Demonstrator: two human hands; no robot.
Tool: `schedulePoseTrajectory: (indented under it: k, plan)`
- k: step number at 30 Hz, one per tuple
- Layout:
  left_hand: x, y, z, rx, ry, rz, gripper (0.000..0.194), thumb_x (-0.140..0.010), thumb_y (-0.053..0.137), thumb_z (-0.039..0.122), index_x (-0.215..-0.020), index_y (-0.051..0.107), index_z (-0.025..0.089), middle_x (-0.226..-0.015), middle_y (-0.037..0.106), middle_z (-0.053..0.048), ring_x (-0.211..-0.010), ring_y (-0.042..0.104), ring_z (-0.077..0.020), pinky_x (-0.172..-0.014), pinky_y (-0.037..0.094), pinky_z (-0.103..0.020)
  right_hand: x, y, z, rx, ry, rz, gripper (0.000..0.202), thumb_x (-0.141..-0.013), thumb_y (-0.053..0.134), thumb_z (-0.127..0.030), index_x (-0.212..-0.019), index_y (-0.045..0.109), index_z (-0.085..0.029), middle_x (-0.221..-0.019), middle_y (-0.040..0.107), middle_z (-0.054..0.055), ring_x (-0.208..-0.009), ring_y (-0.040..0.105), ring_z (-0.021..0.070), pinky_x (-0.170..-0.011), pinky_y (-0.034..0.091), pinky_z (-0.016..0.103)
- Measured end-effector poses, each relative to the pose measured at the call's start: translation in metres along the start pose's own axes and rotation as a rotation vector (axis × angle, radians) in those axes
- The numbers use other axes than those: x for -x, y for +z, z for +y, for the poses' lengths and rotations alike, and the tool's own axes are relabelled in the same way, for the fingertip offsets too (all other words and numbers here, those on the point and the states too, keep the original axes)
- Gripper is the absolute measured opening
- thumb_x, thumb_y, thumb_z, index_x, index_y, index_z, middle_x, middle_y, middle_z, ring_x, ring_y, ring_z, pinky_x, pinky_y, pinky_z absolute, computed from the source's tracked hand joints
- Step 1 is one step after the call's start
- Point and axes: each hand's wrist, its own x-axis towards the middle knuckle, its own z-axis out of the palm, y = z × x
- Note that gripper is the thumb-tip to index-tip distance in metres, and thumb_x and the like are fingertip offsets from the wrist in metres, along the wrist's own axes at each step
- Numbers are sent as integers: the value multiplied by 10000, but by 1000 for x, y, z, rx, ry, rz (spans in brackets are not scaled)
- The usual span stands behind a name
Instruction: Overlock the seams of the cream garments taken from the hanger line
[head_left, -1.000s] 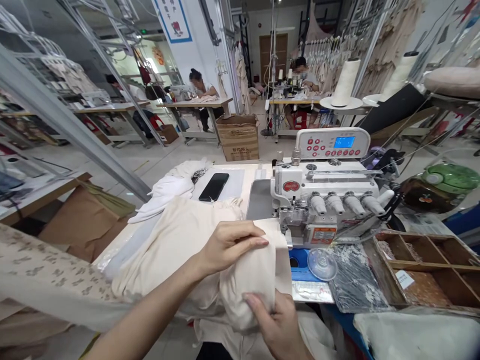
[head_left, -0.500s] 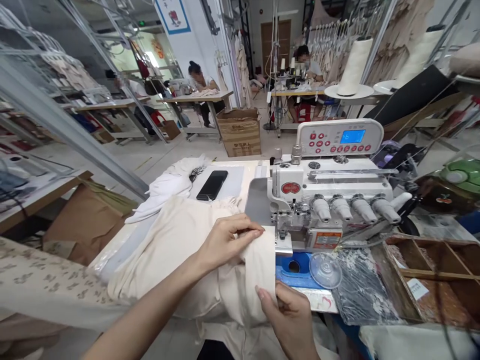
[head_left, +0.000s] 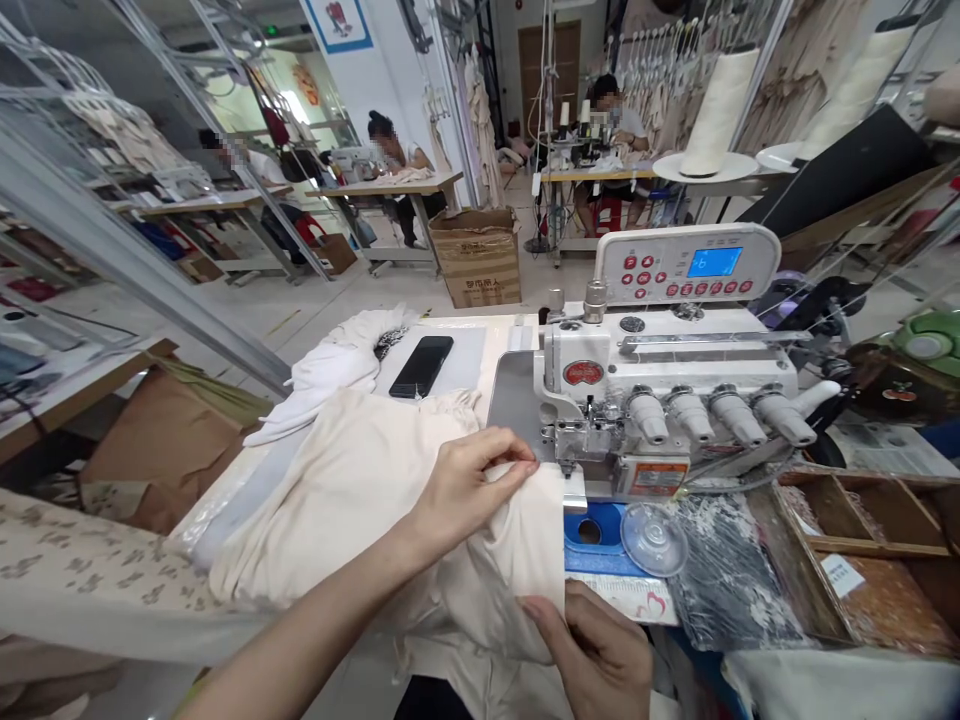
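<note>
Cream fabric (head_left: pixel 352 490) lies bunched over the table's front and hangs off its edge. My left hand (head_left: pixel 469 490) pinches the fabric's upper edge between thumb and fingers, just left of the presser foot area of a white sewing machine (head_left: pixel 675 370). Lower down, my right hand (head_left: pixel 592 650) grips the same fabric's right edge, thumb on top and fingers curled behind. Between the two hands the edge runs nearly straight, beside the machine's metal plate (head_left: pixel 574 492). Whether the fabric's corner reaches under the foot is too small to tell.
A black phone (head_left: pixel 422 366) and white cloth (head_left: pixel 337 365) lie behind the fabric. Right of the machine base are a clear round dish (head_left: pixel 654 540) and a divided wooden tray (head_left: pixel 874 548). Thread cones (head_left: pixel 720 115) stand behind. Several people sit at far tables.
My right hand has moved slightly right and down with the fabric edge. My left hand has shifted a little right. The fabric between them bulges more, and the view has shifted slightly.
</note>
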Motion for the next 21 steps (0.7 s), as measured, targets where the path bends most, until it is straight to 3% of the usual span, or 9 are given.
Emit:
schedulePoseTrajectory:
  k: [3, 5, 8, 11, 18, 21]
  plan:
    - [-4, 10, 4, -37, 80, 18, 88, -830, 661, 175, -760, 708, 201, -738, 727, 14, -658, 635, -112, -664, 499, -207, 1, -8, -1, 44, -21, 42, 443, -946, 688, -207, -565, 461, -208, -585, 357, -65, -475, 365, 92, -430, 291, 253]
    - [-6, 13, 5, -56, 102, 16, 89, -834, 650, 172, -769, 704, 202, -739, 724, 13, -653, 634, -117, -669, 508, -214, 3, -12, -2, 67, -30, -1, 359, -953, 681, -194, -615, 561, -196, -609, 460, -44, -490, 438, 97, -433, 336, 239]
    - [-7, 14, 4, -76, 106, 18, 98, -847, 639, 178, -777, 701, 206, -726, 711, 17, -644, 622, -117, -662, 506, -210, 9, -14, -4, 40, -24, -24, 178, -966, 660, -171, -801, 720, -197, -732, 631, 2, -530, 534, 98, -444, 399, 207]
    - [-12, 15, -2, -63, 109, 46, 112, -830, 630, 162, -742, 686, 201, -700, 689, 27, -625, 599, -107, -631, 477, -197, 9, -13, -7, 9, 1, 57, 133, -977, 658, -196, -926, 776, -230, -824, 692, 36, -582, 595, 110, -448, 423, 200]
    - [-69, 18, -28, -84, 83, 90, 118, -771, 625, 114, -687, 676, 178, -625, 622, 37, -609, 580, -115, -587, 454, -197, -44, -10, -3, 55, 25, 68, 342, -946, 658, -249, -609, 657, -191, -627, 622, 4, -494, 537, 113, -429, 413, 205]
    - [-67, 14, -31, -102, 92, 203, 106, -830, 627, 179, -777, 718, 173, -728, 654, -4, -728, 631, -152, -698, 529, -242, -40, -6, 5, 40, 95, 159, 302, -928, 683, -289, -646, 702, -183, -622, 652, 13, -490, 563, 131, -451, 454, 217]
